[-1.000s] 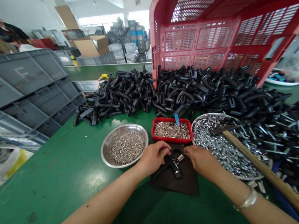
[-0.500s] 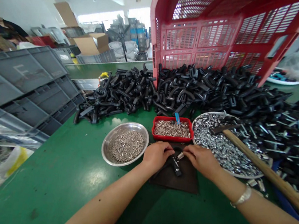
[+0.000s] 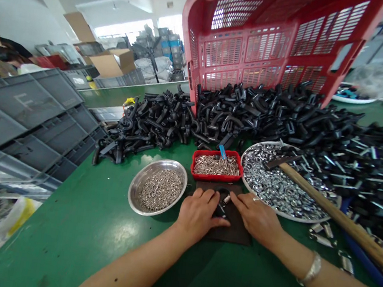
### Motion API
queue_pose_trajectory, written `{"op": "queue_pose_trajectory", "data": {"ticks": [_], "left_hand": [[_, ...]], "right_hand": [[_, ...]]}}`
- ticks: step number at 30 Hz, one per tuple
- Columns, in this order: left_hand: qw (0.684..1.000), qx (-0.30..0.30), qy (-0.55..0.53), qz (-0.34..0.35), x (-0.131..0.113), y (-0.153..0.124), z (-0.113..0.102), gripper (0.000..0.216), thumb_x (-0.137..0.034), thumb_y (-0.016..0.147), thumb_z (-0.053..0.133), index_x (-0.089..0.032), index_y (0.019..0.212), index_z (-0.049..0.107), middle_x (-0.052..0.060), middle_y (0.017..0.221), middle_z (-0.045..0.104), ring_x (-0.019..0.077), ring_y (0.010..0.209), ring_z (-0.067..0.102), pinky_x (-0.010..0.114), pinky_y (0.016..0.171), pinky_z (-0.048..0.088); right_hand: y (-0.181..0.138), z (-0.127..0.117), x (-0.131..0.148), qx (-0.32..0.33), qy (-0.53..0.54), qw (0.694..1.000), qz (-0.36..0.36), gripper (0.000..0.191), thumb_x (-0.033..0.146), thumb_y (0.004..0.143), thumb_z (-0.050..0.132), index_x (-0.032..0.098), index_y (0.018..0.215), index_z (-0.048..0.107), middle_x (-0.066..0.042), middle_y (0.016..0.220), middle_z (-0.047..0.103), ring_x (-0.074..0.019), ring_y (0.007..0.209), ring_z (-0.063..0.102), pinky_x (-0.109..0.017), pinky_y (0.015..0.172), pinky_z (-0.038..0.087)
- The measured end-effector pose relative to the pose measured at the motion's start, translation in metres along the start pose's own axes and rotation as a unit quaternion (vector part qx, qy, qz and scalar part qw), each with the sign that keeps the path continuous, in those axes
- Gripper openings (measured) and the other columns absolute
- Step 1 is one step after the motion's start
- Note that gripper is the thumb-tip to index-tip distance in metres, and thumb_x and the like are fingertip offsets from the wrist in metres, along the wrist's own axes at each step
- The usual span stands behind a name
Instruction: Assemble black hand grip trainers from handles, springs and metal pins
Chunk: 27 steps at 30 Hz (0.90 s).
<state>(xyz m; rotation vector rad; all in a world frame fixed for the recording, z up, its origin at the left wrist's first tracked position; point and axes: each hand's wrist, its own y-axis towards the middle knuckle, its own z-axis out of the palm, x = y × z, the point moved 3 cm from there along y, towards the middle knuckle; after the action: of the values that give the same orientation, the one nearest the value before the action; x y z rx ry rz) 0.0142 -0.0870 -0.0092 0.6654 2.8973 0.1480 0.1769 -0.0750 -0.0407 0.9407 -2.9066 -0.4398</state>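
A black curved plastic part [image 3: 220, 209] lies on the dark mat [image 3: 232, 233], mostly hidden under my fingers. My left hand [image 3: 198, 212] is closed over it from the left, thumb stretched along its near end. From the right, my right hand [image 3: 258, 213] presses its fingertips together at a small coil spring [image 3: 227, 199], which sits against the part's far end. Beyond the hands stands a red tray [image 3: 215, 177] of thin metal pins with a blue-handled tool [image 3: 223, 152] in it. Left of them is a steel bowl [image 3: 130, 196] of small metal pieces.
A white-rimmed round tray [image 3: 294, 218] of shiny metal pieces stands at the right, with a wooden-handled hammer [image 3: 325, 201] across it. Loose springs [image 3: 322, 240] lie beside it. Black parts [image 3: 252, 109] spill from a red crate [image 3: 190, 44]. Grey bins [image 3: 23, 107] stand left; a person [image 3: 9, 49] is behind.
My left hand has shifted from a fingertip pinch to lying over the black part, its thumb now near the lower end. My right hand has moved slightly left with the spring, closer to the part.
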Motion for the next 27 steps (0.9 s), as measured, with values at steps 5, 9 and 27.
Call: {"op": "queue_pose_trajectory", "data": {"ticks": [5,9,27], "left_hand": [[0.998,-0.015,-0.047,-0.029,0.005,-0.009,0.003,0.077,-0.067,0.057,0.058,-0.025,0.121,0.047,0.007,0.127,0.046,0.0292,0.113,0.039,0.047,0.099,0.027],[0.995,0.001,-0.101,-0.015,0.009,-0.003,0.007,0.076,-0.064,0.052,0.064,-0.022,0.114,0.049,0.007,0.129,0.045,0.0292,0.120,0.035,0.053,0.104,0.013],[0.989,0.017,-0.136,-0.054,0.022,0.008,0.009,0.102,-0.074,0.038,0.061,-0.019,0.122,0.044,0.009,0.120,0.050,0.0289,0.114,0.041,0.048,0.106,0.010]], "right_hand": [[-0.002,-0.032,-0.024,0.013,-0.028,0.999,0.045,0.038,0.021,0.081,0.040,0.019,0.118,0.052,-0.012,0.109,0.058,-0.0238,0.094,0.055,-0.034,0.069,0.047],[-0.025,-0.063,-0.097,0.042,-0.145,0.956,0.253,0.035,0.032,0.077,0.047,0.013,0.103,0.059,-0.020,0.094,0.062,-0.0349,0.088,0.056,-0.044,0.061,0.042],[-0.055,-0.070,-0.029,-0.074,0.098,0.992,0.010,0.058,0.022,0.082,0.042,0.031,0.136,0.026,-0.006,0.119,0.056,-0.0212,0.098,0.058,-0.034,0.077,0.050]]}}
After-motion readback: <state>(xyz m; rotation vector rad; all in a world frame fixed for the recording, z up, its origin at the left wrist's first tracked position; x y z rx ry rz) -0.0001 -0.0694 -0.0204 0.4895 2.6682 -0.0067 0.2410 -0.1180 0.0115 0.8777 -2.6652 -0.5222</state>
